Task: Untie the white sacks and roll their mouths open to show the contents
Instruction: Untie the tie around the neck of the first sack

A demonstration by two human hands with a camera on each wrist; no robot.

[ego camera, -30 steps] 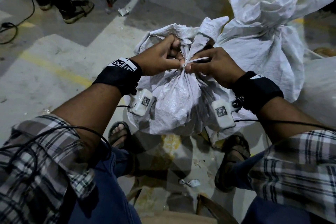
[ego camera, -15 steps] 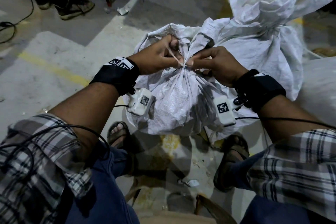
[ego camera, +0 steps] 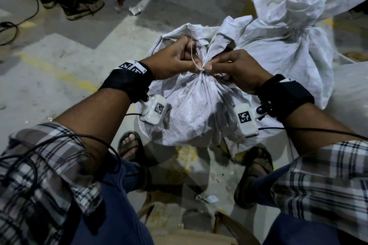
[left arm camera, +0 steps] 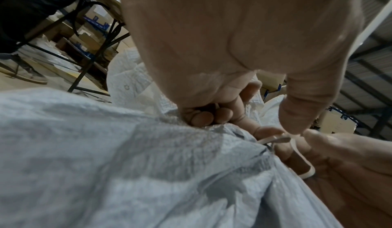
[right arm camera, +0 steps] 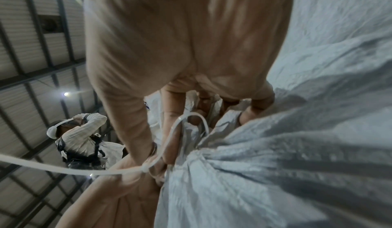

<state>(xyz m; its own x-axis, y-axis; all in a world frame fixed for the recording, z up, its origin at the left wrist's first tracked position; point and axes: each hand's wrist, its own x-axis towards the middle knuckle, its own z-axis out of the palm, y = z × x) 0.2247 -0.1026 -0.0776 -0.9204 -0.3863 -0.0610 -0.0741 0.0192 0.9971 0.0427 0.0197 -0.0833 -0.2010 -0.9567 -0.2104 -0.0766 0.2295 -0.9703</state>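
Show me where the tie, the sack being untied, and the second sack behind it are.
tie (ego camera: 192,56), head view, its loose tail.
near sack (ego camera: 191,109), head view, its bulging front.
second sack (ego camera: 288,45), head view, its upper body.

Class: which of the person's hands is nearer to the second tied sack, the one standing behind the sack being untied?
Right. The right hand works at the near sack's neck beside the rear sack; the left hand is on the neck's far side.
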